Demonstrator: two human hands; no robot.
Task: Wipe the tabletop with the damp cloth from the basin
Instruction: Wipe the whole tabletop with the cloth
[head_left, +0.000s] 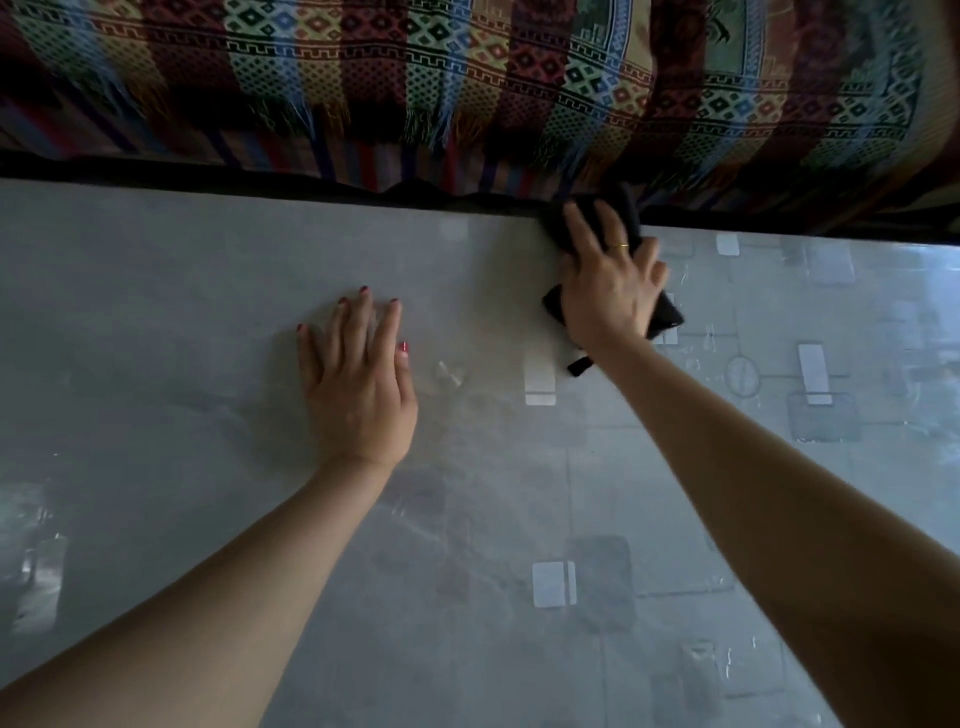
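A black cloth (667, 314) lies on the glossy grey tabletop (182, 322) at its far edge, right of centre. My right hand (608, 275) presses flat on top of the cloth, fingers spread, with cloth showing beyond the fingertips and beside the wrist. My left hand (358, 379) rests palm down on the bare tabletop, fingers apart, holding nothing, a hand's width to the left of the cloth. The basin is out of view.
Beyond the far table edge hangs a colourful woven patterned blanket (467, 88) with a fringe, close to the cloth. The tabletop reflects floor tiles and bright patches on its right half.
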